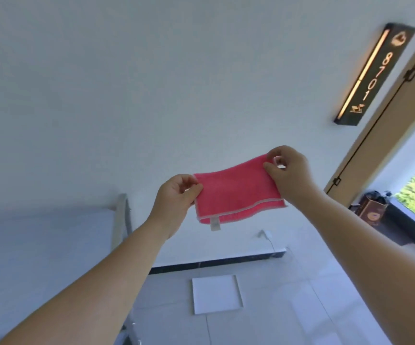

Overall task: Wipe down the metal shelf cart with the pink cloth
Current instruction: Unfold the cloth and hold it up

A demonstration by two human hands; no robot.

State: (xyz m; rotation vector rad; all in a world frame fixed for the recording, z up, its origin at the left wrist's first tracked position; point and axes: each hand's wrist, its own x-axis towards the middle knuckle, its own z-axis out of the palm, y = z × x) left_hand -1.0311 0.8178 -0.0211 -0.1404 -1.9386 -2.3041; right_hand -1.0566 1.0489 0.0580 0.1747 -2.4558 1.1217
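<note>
A pink cloth (pixel 237 194), folded double with a grey hem and a small white label hanging from its lower edge, is stretched out in the air in front of a white wall. My left hand (pixel 176 197) pinches its left upper corner. My right hand (pixel 289 174) pinches its right upper corner. Both arms are held out at chest height. The metal shelf cart (pixel 39 245) lies at the lower left, below my left arm, with its pale flat top and a grey upright post (pixel 121 215) showing.
A lit door sign reading 8701 (pixel 373 75) hangs on the wall at upper right beside a wooden door frame (pixel 385 135). A brown paper bag (pixel 372 211) stands by the window. A white square panel (pixel 216 293) lies on the tiled floor.
</note>
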